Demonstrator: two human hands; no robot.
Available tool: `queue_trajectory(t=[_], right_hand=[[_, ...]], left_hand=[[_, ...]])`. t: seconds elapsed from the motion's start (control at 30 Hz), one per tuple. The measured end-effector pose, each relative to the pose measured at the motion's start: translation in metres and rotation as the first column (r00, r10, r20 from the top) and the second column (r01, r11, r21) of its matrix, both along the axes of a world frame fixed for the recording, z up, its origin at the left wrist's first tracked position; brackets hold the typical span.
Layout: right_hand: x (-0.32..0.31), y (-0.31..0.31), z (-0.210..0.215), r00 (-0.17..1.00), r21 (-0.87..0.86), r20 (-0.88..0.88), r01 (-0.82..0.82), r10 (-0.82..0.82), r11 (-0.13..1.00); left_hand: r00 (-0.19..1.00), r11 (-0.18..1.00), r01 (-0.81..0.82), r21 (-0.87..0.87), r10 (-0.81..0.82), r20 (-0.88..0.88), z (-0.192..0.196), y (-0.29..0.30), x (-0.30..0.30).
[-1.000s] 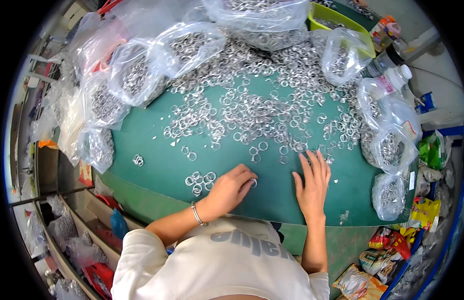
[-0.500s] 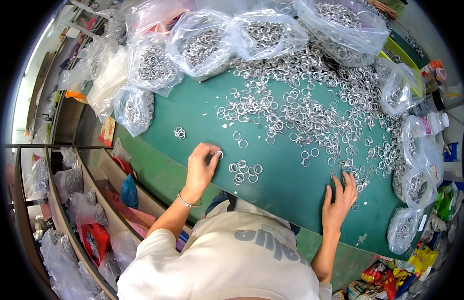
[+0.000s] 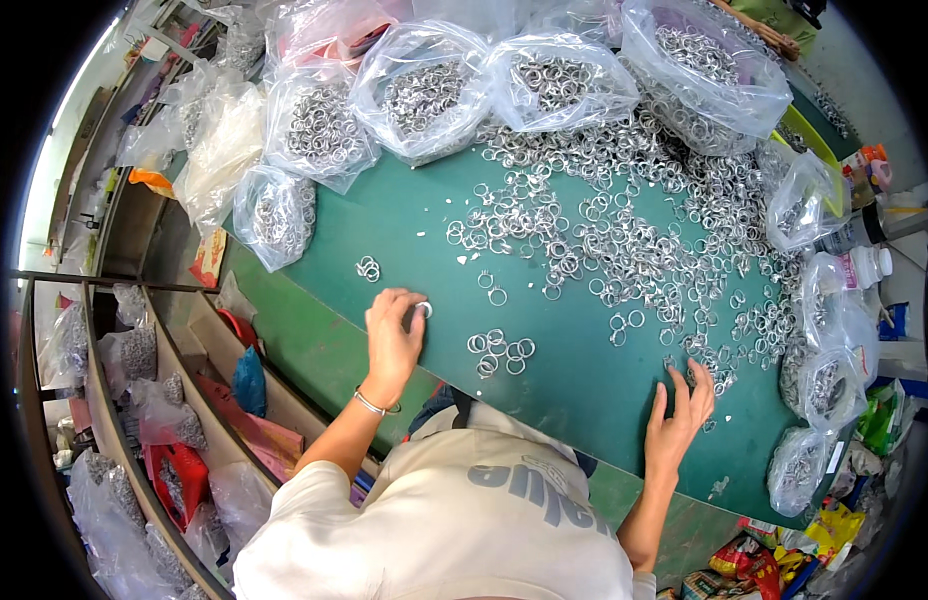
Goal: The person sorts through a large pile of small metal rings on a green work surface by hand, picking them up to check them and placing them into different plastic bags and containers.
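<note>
Near the table's front edge, my left hand (image 3: 392, 338) pinches a silver ring (image 3: 425, 310) between thumb and fingertips. A loose cluster of several rings (image 3: 501, 352) lies to its right, and a smaller group of rings (image 3: 368, 268) lies just beyond it. Two more rings (image 3: 493, 288) sit farther in on the green tabletop (image 3: 384, 215). My right hand (image 3: 676, 418) rests with fingers apart at the near edge of a wide spread of rings (image 3: 624, 250). A single ring (image 3: 670, 362) is by its index fingertip; whether they touch I cannot tell.
Clear plastic bags full of rings (image 3: 419, 95) line the far edge. Smaller bags (image 3: 826, 385) and a white bottle (image 3: 866, 266) stand along the right edge. Wooden shelving (image 3: 199, 390) with bags is at left. Colourful packets (image 3: 749, 562) lie lower right. Another person's hand (image 3: 774, 38) shows far right.
My left hand has moved a little to the left with the ring, away from the loose cluster. My right hand has barely moved. The whole view has shifted slightly.
</note>
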State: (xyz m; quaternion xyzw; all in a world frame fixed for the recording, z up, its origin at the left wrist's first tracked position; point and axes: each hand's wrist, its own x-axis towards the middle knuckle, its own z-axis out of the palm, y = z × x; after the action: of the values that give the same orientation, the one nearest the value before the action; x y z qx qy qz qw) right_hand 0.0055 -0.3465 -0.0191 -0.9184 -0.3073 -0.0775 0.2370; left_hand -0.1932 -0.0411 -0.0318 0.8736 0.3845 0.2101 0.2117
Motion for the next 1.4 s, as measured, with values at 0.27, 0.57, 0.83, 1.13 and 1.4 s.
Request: queue_trajectory(t=[0.27,0.57,0.83,1.13,1.4], right_hand=[[0.002,0.001,0.004,0.999,0.000,-0.003,0.049,-0.049,0.999],[0.001,0.034,0.001,0.973,0.008,-0.077,-0.219,0.219,0.976],[-0.019,0.072,0.016,0.868,0.370,-0.301,-0.274,0.394,0.888],[-0.054,0.123,0.001,0.562,0.245,-0.293,-0.738,0.773,0.629],[-0.100,0.109,-0.016,0.278,0.337,-0.311,-0.862,0.909,0.379]], left_hand=[[0.979,0.986,0.165,0.037,-0.168,0.115,0.016,-0.022,0.016],[0.757,0.777,0.625,-0.072,-0.626,-0.187,0.022,-0.069,0.034],[0.725,0.690,0.689,-0.223,-0.663,0.188,0.008,-0.076,0.039],[0.987,-0.519,0.151,-0.841,0.027,0.161,-0.008,-0.057,-0.046],[0.871,-0.876,0.480,-0.059,0.467,0.153,-0.074,-0.071,-0.038]])
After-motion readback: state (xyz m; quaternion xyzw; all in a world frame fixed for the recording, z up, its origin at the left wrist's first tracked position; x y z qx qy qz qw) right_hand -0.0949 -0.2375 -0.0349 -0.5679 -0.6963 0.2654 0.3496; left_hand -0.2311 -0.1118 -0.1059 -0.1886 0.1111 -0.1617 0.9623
